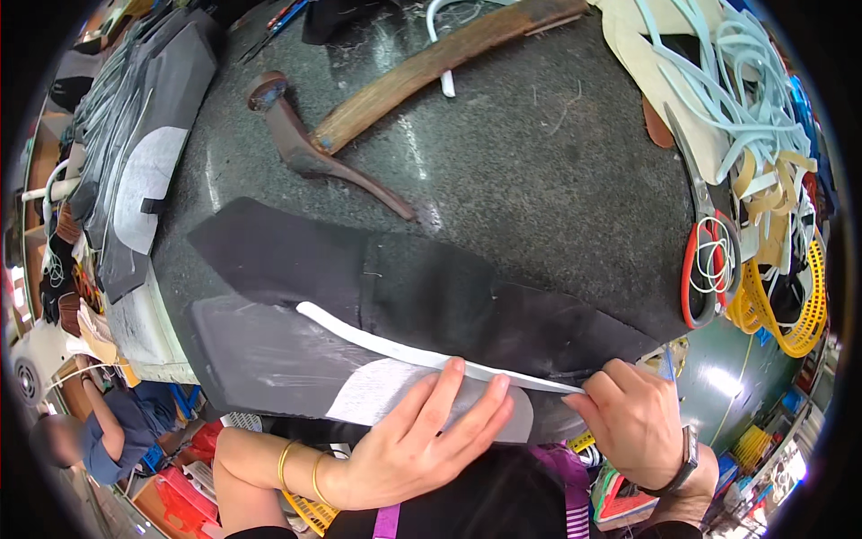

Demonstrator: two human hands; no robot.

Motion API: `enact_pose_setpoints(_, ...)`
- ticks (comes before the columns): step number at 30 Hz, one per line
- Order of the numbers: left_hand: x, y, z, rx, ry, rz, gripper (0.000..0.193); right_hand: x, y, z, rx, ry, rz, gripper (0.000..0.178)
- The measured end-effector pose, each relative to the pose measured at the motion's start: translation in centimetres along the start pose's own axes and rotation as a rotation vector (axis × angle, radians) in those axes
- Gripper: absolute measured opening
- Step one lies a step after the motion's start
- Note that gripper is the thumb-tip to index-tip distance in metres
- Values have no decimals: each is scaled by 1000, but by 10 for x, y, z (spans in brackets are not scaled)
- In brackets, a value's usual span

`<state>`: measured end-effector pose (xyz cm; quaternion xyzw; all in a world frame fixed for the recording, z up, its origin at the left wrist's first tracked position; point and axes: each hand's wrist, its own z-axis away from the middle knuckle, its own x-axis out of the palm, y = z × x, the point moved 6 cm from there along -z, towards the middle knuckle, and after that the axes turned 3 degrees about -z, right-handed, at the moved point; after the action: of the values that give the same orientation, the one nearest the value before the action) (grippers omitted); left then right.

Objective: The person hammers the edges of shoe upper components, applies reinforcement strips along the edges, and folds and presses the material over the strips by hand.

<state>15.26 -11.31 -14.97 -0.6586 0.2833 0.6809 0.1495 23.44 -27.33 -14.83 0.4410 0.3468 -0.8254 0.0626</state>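
Observation:
A white strip (377, 344) of cord or piping lies along the curved edge between a black fabric piece (431, 278) and a grey panel (260, 350). My left hand (440, 431) rests flat, its fingertips pressing on the strip near its middle and on the panel's pale patch. At the strip's right end, my right hand (633, 418) pinches the tip between thumb and bent fingers. The strip's left end lies loose on the panel. Part of the pale patch is hidden under my left hand.
A hammer (395, 81) with a wooden handle lies beyond the fabric. Red-handled scissors (705, 242) sit at the right edge. Stacked grey panels (153, 162) stand far left, pale blue strips (745, 81) far right. Another person (126, 422) sits at lower left.

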Motion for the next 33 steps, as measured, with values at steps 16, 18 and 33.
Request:
enact_pose_setpoints(16,23,46,-29,207,69,-165,42,-11,27,-20,9,-187,-6,35)
enact_pose_setpoints(18,25,47,-32,216,102,-287,45,-16,24,-20,-12,-196,55,39)
enact_pose_setpoints(33,28,21,-32,-3,-72,-196,69,-43,26,-75,-229,-17,-245,35)
